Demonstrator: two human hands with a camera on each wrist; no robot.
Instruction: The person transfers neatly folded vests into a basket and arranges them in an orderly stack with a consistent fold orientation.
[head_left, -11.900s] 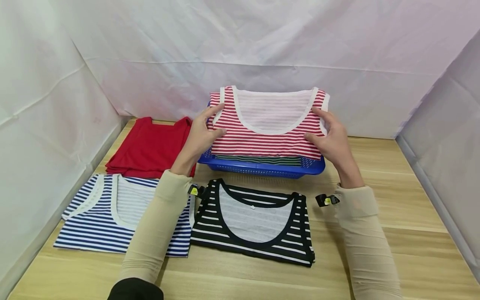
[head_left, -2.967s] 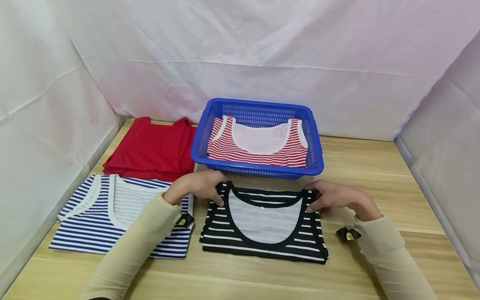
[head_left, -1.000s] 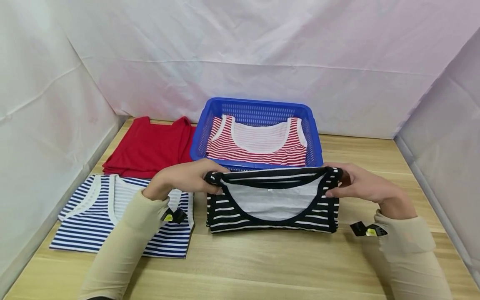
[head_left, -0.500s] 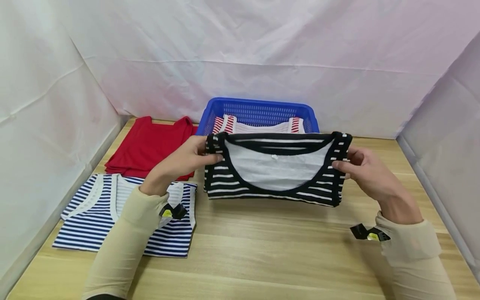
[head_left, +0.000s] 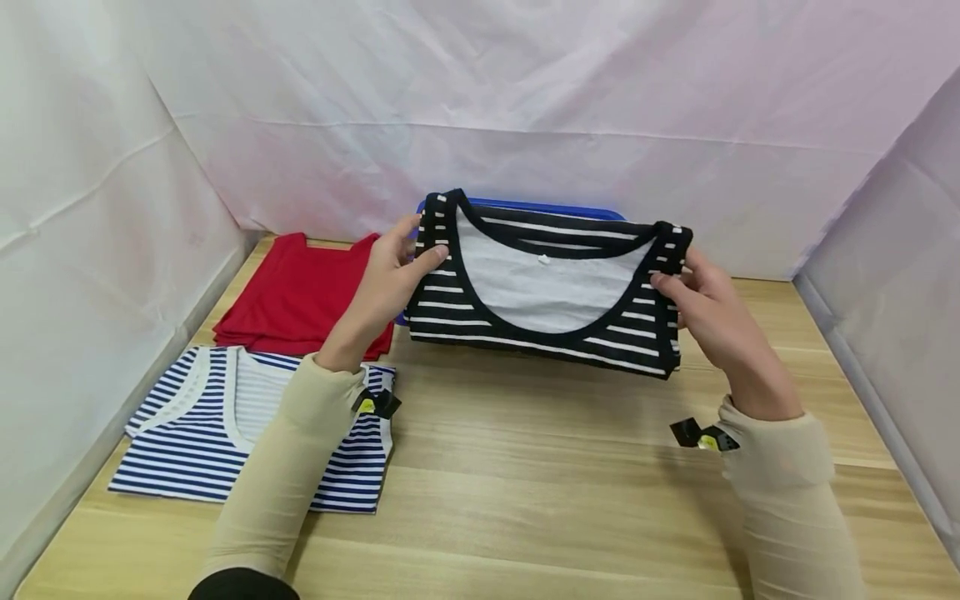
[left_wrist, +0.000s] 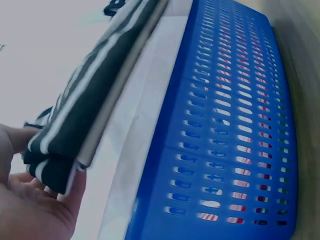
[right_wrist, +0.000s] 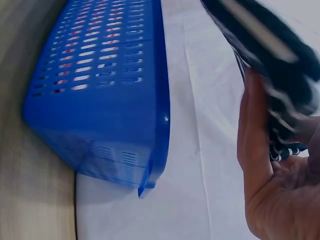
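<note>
Three folded tops are in plain sight: one black-and-white striped top [head_left: 551,287] held up in the air, one plain red top [head_left: 300,292] lying at the back left of the wooden surface [head_left: 540,492], and one blue-and-white striped top [head_left: 225,425] lying in front of the red one. There is one blue basket [left_wrist: 235,135], almost wholly hidden behind the held top from the head view; through its slotted wall the wrist views show red and green stripes of cloth inside, too little to count.

Both hands are raised over the basket, forearms in beige sleeves reaching forward from either side. The left hand [head_left: 390,279] pinches the top's left shoulder edge, thumb on the front and fingers [head_left: 405,229] curled behind. The right hand [head_left: 705,312] pinches the right shoulder edge in the same way, thumb on the striped front. The top hangs folded between them, neckline uppermost, its lower edge clear of the surface and just in front of the basket's near rim.
</note>
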